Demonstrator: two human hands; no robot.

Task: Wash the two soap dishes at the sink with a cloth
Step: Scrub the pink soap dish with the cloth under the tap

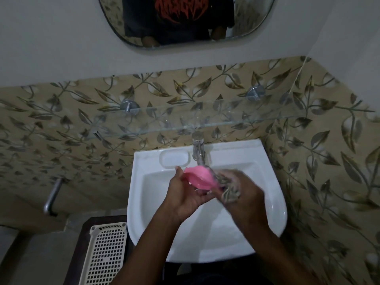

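Over the white sink (273, 194), my left hand (185, 194) holds a pink soap dish (200, 176) tilted just below the tap (197, 149). My right hand (244, 192) is closed on a bunched, patterned grey cloth (228, 191) pressed against the right end of the pink dish; the hand is blurred. Only one soap dish is in view. I cannot tell whether water runs from the tap.
A moulded soap recess (174, 159) lies in the sink's back ledge, left of the tap. A glass shelf (205, 118) hangs above the sink under a mirror (185, 19). A cream perforated basket (107, 254) sits on a dark stand at the lower left. A metal pipe (52, 196) sticks out from the left wall.
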